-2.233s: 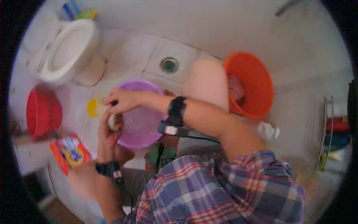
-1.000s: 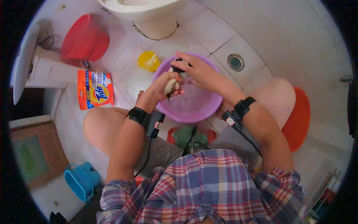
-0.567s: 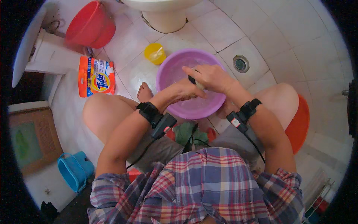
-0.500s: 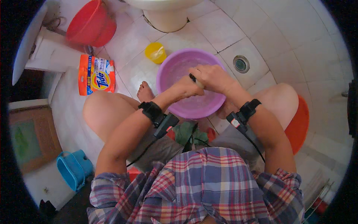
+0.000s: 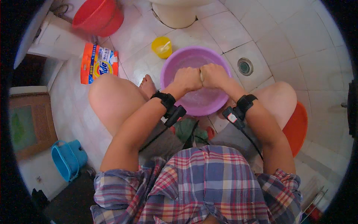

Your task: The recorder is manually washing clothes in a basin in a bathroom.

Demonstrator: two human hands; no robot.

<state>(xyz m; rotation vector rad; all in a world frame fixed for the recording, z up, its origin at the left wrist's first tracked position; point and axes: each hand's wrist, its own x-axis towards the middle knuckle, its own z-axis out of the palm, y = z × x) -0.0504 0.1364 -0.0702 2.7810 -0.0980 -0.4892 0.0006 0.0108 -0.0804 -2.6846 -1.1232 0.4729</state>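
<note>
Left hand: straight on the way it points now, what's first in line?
Most likely the right hand, a closed fist beside it, with a thin, pale cream strip, perhaps cloth, showing between the two; depth there is unclear.

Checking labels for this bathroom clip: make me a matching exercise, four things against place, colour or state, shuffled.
Things
1. plastic washbasin
2. small cup
3. floor drain
4. detergent pouch

Place, colour or state
A. to the right of the washbasin
B. mainly orange
C. beneath the left hand and right hand
D. yellow, with a white spoon-like piece in it

Pairs: 1-C, 2-D, 3-A, 4-B
</note>
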